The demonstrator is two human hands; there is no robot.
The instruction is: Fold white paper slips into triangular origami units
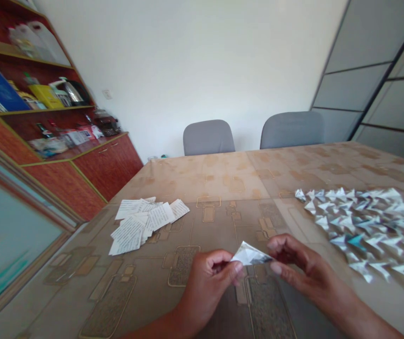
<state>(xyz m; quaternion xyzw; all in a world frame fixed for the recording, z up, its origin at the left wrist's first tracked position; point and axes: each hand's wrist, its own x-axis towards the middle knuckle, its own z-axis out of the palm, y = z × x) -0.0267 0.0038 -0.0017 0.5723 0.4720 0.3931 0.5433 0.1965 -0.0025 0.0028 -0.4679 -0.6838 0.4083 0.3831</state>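
A small folded paper triangle (249,254), white with grey print, is held above the table in front of me, its peak upward. My left hand (212,282) pinches its left corner between thumb and curled fingers. At the opposite corner is my right hand (300,266), thumb and bent fingers around the tip; the exact contact there is partly hidden. Left of my hands lies a loose pile of printed paper slips (141,223). On the right, several rows of folded paper pieces (357,221) stand on the table, mostly white, with a teal one among them.
A patterned brown cover lies over the table (223,179). Two grey chairs (209,136) stand at its far side against the white wall. To the left is a reddish wooden cabinet (106,162) with bottles, a kettle (75,92) and boxes; grey sliding panels (359,89) are at right.
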